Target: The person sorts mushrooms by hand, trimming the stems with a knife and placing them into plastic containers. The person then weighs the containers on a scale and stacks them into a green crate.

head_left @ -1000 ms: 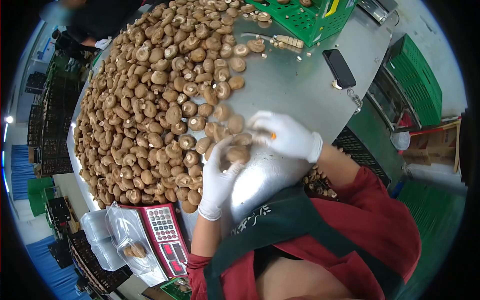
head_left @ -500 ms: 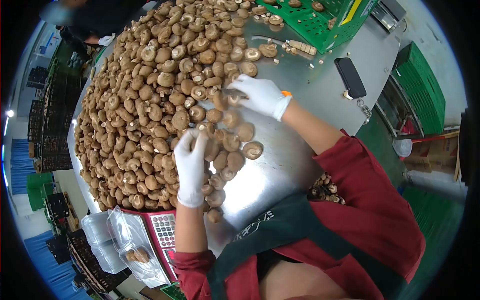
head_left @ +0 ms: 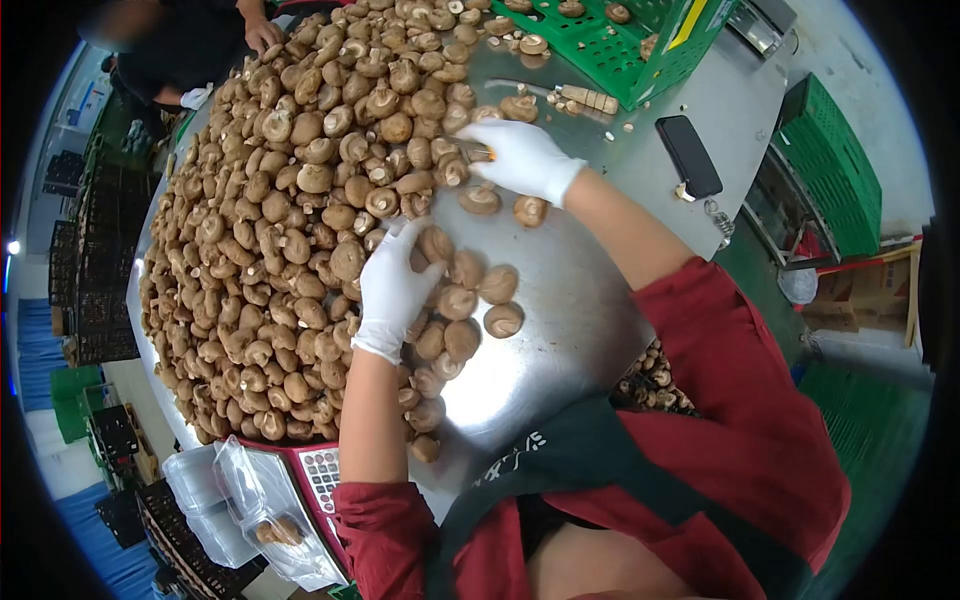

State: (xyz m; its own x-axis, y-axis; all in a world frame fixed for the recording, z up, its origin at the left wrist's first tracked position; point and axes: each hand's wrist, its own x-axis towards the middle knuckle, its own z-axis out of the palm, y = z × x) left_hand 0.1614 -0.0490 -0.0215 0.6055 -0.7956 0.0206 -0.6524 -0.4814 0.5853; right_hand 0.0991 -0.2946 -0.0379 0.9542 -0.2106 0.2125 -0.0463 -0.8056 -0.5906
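Observation:
A large heap of brown mushrooms (head_left: 290,230) covers the left part of the metal table (head_left: 560,300). My left hand (head_left: 397,280), in a white glove, is at the heap's right edge, its thumb and fingers apart around a mushroom (head_left: 435,245). My right hand (head_left: 522,158), also gloved, is closed on a small knife (head_left: 470,150), whose dark blade points left over the mushrooms. Several loose mushrooms (head_left: 498,284) lie on the metal between and below my hands.
A green crate (head_left: 640,85), a wooden-handled knife (head_left: 588,98) and a black phone (head_left: 689,156) are on the table's far side. Plastic trays (head_left: 205,495) and a red scale (head_left: 320,475) stand at lower left. A co-worker's hand (head_left: 263,34) touches the heap's far end.
My left hand has moved up and its fingers have spread. My right hand has shifted slightly up and left. A co-worker's bare hand has appeared at the heap, and loose mushrooms have shifted.

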